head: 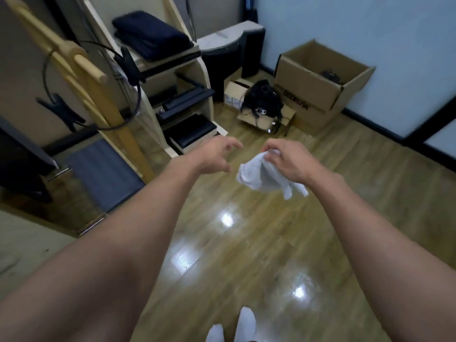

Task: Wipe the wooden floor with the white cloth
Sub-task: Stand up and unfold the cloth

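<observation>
Head view: the white cloth point(265, 176) hangs bunched from the right hand point(287, 160), pinched at its top edge, well above the wooden floor point(246, 243). Beside the cloth, the left hand point(217, 154) spreads empty fingers. Soft, light, floppy (likely unslippery); gathering it into a palm-sized wad should suit wiping.
</observation>
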`<state>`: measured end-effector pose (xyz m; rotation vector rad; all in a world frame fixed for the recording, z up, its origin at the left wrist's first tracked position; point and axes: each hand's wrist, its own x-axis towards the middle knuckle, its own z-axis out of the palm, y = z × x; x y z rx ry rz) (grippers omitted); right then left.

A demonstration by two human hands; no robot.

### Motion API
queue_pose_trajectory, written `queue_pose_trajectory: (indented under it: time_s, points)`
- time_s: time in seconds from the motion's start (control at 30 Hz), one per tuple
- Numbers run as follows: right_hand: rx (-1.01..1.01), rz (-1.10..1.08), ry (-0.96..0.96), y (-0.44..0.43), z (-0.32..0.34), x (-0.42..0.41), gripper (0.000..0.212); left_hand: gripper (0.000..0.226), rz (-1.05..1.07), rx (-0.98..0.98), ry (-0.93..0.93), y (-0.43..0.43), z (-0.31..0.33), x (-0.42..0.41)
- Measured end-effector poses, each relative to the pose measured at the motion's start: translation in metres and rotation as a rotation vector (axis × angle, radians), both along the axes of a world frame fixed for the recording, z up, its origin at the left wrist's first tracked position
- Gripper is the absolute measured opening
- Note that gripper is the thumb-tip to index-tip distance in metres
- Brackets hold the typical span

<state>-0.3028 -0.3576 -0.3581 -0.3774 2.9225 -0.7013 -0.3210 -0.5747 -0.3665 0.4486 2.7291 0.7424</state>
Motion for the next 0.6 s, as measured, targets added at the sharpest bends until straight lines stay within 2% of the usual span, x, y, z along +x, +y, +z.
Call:
queue_pose_trajectory:
  time_s: [0.03, 0.1, 0.17, 0.3, 0.4, 0.53, 0.6]
  points:
    - [-0.036, 0.049, -0.007, -0.006, 0.009, -0.003, 0.017, 0.049, -0.034, -0.005, -0.005, 0.008, 0.000, 0.003]
    - [-0.103, 0.124, -0.013, -0.014, 0.027, -0.011, 0.015, 0.033, -0.048, 0.051, -0.035, 0.018, 0.000, 0.007]
    - [-0.092, 0.171, 0.009, -0.017, 0.039, -0.021, 0.013, 0.024, 0.046, 0.110, -0.009, 0.015, 0.001, 0.007]
    - [-0.080, 0.100, 0.101, -0.025, 0.046, -0.044, 0.011, 0.039, 0.267, 0.099, 0.146, -0.023, 0.017, 0.000]
    - [-0.101, 0.096, 0.152, -0.047, 0.048, -0.060, 0.011, 0.042, 0.346, 0.188, 0.219, -0.058, 0.032, -0.010]
    - [-0.200, 0.112, 0.192, -0.092, 0.065, -0.094, 0.010, 0.033, 0.512, 0.697, 0.103, -0.095, 0.056, -0.028]
    - [-0.192, 0.122, 0.185, -0.118, 0.077, -0.118, 0.008, 0.027, 0.579, 0.890, 0.033, -0.115, 0.067, -0.042]
